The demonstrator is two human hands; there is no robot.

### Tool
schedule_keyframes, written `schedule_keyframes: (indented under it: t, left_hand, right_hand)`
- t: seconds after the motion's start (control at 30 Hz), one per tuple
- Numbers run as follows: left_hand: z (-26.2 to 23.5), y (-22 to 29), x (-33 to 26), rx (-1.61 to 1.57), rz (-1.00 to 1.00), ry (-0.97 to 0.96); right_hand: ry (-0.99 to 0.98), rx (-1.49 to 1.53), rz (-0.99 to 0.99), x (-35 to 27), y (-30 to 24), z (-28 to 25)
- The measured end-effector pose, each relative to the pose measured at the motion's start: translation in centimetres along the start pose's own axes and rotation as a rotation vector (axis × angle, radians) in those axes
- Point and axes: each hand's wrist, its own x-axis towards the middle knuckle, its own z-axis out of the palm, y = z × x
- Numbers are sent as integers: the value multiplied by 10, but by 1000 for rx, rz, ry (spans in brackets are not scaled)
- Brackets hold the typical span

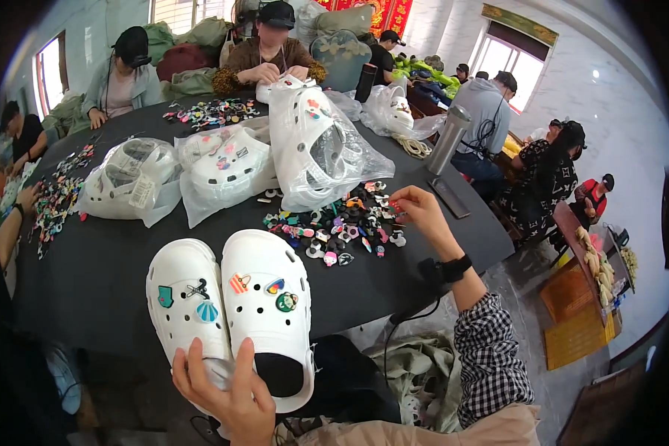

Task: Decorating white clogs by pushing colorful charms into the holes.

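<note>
Two white clogs [236, 320] sit gripped by my left hand [234, 405] at the table [97, 271] edge while my right hand [420, 212], apparently picking, pinches a red charm [397, 206], so steady carrying to a free hole seems needed.

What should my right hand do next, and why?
Probably carry the small red piece to the white clogs: the right hand seems to pinch it by the charm pile, while the left hand holds the clogs, which have open holes.
</note>
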Motion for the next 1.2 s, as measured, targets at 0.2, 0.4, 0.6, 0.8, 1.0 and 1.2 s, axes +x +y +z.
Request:
schedule_keyframes:
  t: [0.2,0.4,0.6,0.8,1.0,1.2]
  left_hand:
    - [-2,-1,-1,13,19,0]
    - [-1,0,-3,8,27,6]
    - [-2,-1,-4,13,28,3]
    - [-3,2,-2,8,23,6]
    - [2,-5,-15,70,2,-66]
    - [-1,-1,-4,25,23,2]
  right_hand:
    - [165,-170,-104,17,9,-25]
    - [127,-598,-178,35,3,-25]
    - [-27,130,-128,50,23,-13]
    - [225,-655,-134,48,58,-46]
    - [121,-701,-103,44,62,-39]
    - [192,-545,-119,37,53,-36]
